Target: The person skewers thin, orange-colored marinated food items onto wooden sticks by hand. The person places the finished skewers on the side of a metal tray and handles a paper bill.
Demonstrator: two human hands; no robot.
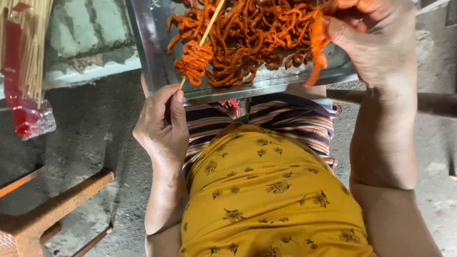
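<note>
Left hand [162,124] pinches skewer [202,40] at tray [147,57] edge; right hand [376,40] grips strip [318,47].

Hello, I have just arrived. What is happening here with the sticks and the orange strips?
A person is seated at a metal tray that holds a pile of orange marinated strips. The left hand holds a thin wooden skewer by its lower end, and a coil of strips already sits on it. The right hand lifts one long strip above the tray. A bag of spare skewers lies at the far left.
</note>
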